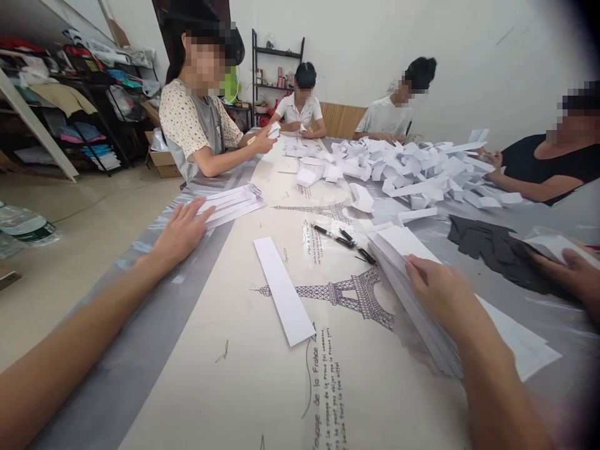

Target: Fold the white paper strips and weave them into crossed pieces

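Note:
My left hand lies flat, fingers stretched out, with its fingertips on a small bundle of white paper strips at the table's left side. A thick stack of white paper sheets is fanned out on the right. At that stack, my right hand has thumb and forefinger pinched on the edge of a paper sheet; the other fingers are curled and partly hidden. Between my hands a single white paper strip rests on the printed tablecloth, across an Eiffel Tower drawing.
Pens lie beyond the strip. A large heap of folded white papers covers the table's far right. A black cloth or sheet lies near another person's hand. Several people sit around the table, one at the left holding folded paper.

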Tool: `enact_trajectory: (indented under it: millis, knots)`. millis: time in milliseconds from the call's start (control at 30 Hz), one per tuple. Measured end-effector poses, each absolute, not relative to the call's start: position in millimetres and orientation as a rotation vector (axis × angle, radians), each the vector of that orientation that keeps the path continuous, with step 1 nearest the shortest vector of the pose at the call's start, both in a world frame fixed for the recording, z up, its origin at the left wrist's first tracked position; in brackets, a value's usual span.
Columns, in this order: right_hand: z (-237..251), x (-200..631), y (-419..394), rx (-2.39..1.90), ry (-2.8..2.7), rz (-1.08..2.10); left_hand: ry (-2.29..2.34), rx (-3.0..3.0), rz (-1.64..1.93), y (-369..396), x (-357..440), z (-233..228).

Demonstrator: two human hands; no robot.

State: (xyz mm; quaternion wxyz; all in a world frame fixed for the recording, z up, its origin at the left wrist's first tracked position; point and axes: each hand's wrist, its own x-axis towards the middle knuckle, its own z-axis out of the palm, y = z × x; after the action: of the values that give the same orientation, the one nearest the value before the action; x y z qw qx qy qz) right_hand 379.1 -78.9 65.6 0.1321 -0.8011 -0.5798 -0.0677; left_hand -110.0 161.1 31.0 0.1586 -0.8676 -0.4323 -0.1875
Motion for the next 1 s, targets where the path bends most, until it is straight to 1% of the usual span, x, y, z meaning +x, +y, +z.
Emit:
enact_trajectory:
  millis: [67, 167, 233, 300, 400, 500, 567, 633, 667, 733, 800, 833, 900, 1000]
  knots:
    - [68, 379, -79, -2.346, -1.66, -0.254, -1.32, -2.39, -0.563, 158, -110, 36]
    - [75, 370, -81, -2.283, -1.572, -0.452, -1.324, -2.405, -0.606, 145, -101, 42]
    - [81, 354, -85, -2.117, -1.511, -0.581, -1.272, -2.474, -0.676, 125, -86, 43]
    - [86, 333, -89, -1.851, -1.495, -0.653, -1.196, -2.623, -0.714, 95, -65, 38]
    - [86, 299, -97, -1.444, -1.635, -0.614, -0.981, -2.913, -0.584, 47, -34, 28]
    - [82, 279, -104, -1.272, -1.72, -0.586, -0.882, -3.052, -0.464, 23, -23, 23]
    - [81, 273, -108, -1.264, -1.635, -0.548, -0.848, -3.107, -0.438, 22, -27, 25]
    - [83, 270, -111, -1.327, -1.419, -0.391, -0.84, -3.14, -0.413, 29, -37, 29]
    - [86, 268, -111, -1.37, -1.304, -0.24, -0.847, -3.143, -0.403, 34, -42, 30]
    - [89, 262, -108, -1.416, -1.153, 0.172, -0.865, -3.118, -0.423, 43, -49, 31]
    - [87, 254, -101, -1.428, -1.159, 0.649, -0.856, -3.067, -0.493, 51, -53, 30]
    - [83, 250, -97, -1.422, -1.175, 0.797, -0.854, -3.036, -0.536, 54, -54, 29]
    - [71, 241, -87, -1.451, -1.202, 0.938, -0.882, -2.961, -0.651, 53, -50, 29]
    - [50, 234, -74, -1.536, -1.275, 0.996, -0.901, -2.928, -0.804, 36, -35, 33]
